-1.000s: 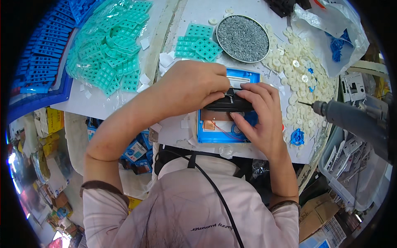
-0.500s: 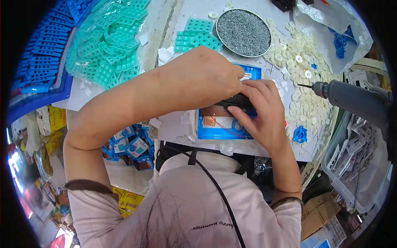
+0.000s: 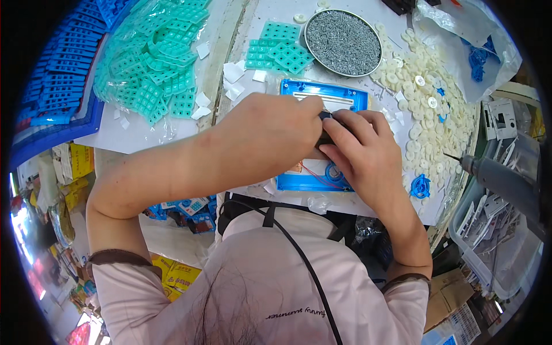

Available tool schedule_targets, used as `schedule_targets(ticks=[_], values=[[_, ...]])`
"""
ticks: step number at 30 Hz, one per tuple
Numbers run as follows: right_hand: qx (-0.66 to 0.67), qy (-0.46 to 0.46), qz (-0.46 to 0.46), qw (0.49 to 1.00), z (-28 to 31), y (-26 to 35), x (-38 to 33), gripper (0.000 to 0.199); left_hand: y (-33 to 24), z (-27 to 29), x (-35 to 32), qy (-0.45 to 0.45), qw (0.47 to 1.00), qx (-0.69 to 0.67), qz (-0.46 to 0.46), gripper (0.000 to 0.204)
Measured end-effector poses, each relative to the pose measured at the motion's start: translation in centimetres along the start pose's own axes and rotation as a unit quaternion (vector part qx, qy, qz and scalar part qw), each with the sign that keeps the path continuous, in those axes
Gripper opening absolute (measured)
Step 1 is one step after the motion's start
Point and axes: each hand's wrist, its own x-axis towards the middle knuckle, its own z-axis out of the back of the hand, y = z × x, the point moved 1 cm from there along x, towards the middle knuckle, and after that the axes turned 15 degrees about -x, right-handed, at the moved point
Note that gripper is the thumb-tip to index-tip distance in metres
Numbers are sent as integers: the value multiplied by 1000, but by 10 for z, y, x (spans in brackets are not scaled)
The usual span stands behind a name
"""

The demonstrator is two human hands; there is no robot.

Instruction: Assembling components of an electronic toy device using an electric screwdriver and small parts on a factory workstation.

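Note:
A blue plastic frame (image 3: 322, 95) with a white inner board lies flat on the white table in front of me. My left hand (image 3: 270, 135) and my right hand (image 3: 362, 152) meet over its middle and pinch a small black part (image 3: 326, 118) between their fingertips. Thin red wires and a round blue piece (image 3: 333, 172) show at the frame's near edge below my right hand. Most of the frame's middle is hidden by both hands.
A round metal dish of grey screws (image 3: 343, 41) stands behind the frame. Teal rubber keypads (image 3: 155, 69) lie in a bag at the left, blue trays (image 3: 54, 86) beyond. White round discs (image 3: 425, 109) cover the right side. A grey electric screwdriver (image 3: 506, 184) hangs at right.
The view has drawn closer and my hands have shifted slightly up over the frame. My left hand now covers more of the frame; both still pinch the black part.

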Motion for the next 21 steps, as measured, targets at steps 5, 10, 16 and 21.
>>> schedule_targets(ticks=[5, 10, 16, 21], values=[[-82, 26, 31, 996, 6, 7, -1, 35, 4, -9, -13, -69, 989, -119, 51, 23], [-88, 39, 48, 994, 9, 6, 1, 36, 24, -13, -1, -97, 977, -180, 55, 18], [-87, 43, 46, 994, 9, 6, 1, 38, 42, -4, 28, -10, 955, -261, 140, 20], [-74, 50, 52, 995, 11, 4, 2, 42, 41, -3, 34, -11, 933, -316, 169, 17]])
